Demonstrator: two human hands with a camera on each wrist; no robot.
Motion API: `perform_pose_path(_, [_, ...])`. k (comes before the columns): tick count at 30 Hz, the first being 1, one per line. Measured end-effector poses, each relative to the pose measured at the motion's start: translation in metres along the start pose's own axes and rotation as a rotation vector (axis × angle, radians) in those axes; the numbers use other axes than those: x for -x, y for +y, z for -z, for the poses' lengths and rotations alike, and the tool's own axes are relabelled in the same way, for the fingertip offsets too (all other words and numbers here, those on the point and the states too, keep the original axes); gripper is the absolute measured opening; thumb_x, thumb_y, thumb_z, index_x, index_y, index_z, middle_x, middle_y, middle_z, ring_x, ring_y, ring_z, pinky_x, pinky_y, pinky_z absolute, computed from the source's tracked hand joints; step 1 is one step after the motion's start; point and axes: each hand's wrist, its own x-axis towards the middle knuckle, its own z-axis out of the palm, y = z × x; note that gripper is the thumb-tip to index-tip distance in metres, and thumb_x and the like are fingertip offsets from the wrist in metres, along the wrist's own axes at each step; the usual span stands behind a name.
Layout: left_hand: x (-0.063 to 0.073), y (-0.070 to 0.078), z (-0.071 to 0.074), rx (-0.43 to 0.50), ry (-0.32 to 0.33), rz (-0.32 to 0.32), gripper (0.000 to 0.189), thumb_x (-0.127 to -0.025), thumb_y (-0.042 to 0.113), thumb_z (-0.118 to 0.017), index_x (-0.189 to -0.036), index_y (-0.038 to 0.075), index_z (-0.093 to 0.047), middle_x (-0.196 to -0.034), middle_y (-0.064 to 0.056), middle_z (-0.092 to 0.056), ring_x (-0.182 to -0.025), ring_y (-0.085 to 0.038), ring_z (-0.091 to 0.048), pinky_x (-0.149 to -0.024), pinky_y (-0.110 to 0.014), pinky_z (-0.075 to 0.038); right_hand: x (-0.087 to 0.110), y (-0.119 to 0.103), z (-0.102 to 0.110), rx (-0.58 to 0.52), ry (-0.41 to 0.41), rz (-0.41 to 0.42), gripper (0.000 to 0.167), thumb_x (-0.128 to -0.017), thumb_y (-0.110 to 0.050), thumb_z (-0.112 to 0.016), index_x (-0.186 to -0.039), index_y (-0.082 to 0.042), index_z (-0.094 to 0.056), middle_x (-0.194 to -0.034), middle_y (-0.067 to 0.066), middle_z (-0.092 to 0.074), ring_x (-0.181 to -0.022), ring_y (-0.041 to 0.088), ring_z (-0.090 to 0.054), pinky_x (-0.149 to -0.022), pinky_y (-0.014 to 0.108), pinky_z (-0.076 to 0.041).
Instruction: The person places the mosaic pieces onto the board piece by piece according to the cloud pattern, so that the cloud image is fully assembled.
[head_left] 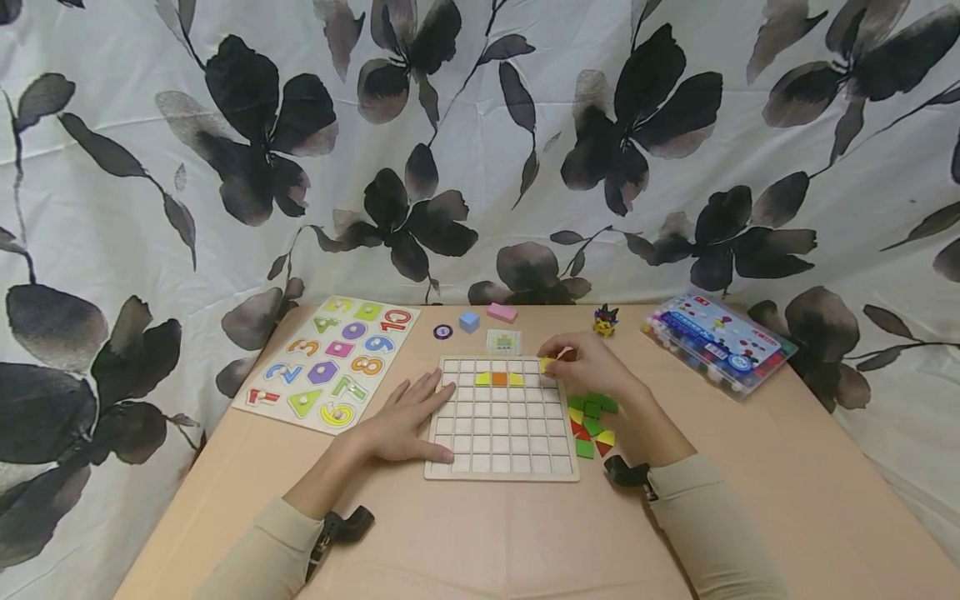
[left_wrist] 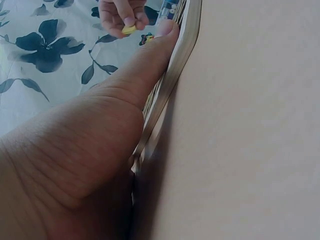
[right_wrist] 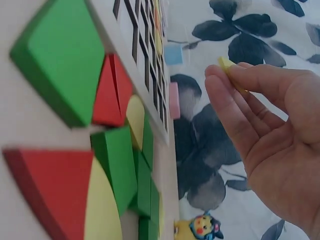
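A white grid board (head_left: 502, 422) with wooden edges lies in the middle of the table. My left hand (head_left: 401, 421) rests along its left side, fingers spread, thumb on the near left corner. Between thumb and fingertips, my right hand (head_left: 588, 365) pinches a small yellow piece (right_wrist: 226, 64) above the board's far right corner. On the second row from the top, an orange square (head_left: 499, 380) sits between two yellow pieces. Right of the board lies a loose pile of green pieces (right_wrist: 117, 165), red pieces (right_wrist: 111, 92) and yellow ones, partly behind my right forearm in the head view.
A number puzzle board (head_left: 322, 371) lies at left. Behind the grid are a small pattern card (head_left: 503, 342), a blue block (head_left: 469, 322), a pink block (head_left: 502, 312), a dark round disc (head_left: 443, 332) and a little yellow figure (head_left: 605, 321). A clear plastic case (head_left: 720, 343) stands at right.
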Motion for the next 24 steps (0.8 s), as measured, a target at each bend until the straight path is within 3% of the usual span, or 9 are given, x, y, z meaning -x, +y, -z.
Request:
perform_pose_path(8, [-0.001,-0.001,0.000,-0.027,0.005,-0.009,0.117,-0.081,0.079,-0.068,-0.168,0.018,-0.019,-0.176,-0.017,-0.001,-0.163,-0.037,-0.001,-0.130,-0.061,-0.001,-0.008,-0.015,-0.014,0.020,0.017,0.052,0.007,-0.093,-0.008,-0.078,-0.097,-0.013,-0.077,-0.092,0.000,-0.074,-0.086,0.020,-0.064,-0.078,0.029,-0.054])
perform_pose_path(14, [-0.001,0.000,0.000,-0.018,0.003,-0.007,0.117,-0.081,0.079,-0.068,-0.168,0.018,-0.019,-0.176,-0.017,-0.001,-0.163,-0.036,0.000,-0.130,-0.060,0.000,-0.020,-0.024,-0.029,-0.068,-0.043,0.064,0.009,-0.090,-0.004,-0.080,-0.098,-0.006,-0.077,-0.092,0.006,-0.075,-0.082,0.020,-0.066,-0.072,0.024,-0.057])
perform_pose_path(24, [-0.001,-0.002,-0.001,-0.015,0.006,-0.012,0.116,-0.082,0.077,-0.069,-0.168,0.017,-0.020,-0.176,-0.017,-0.001,-0.163,-0.037,-0.001,-0.130,-0.063,-0.002,-0.043,-0.037,-0.051,0.055,-0.122,0.157,0.024,-0.091,-0.005,-0.078,-0.115,-0.002,-0.078,-0.105,0.007,-0.078,-0.093,0.017,-0.068,-0.082,0.030,-0.061])
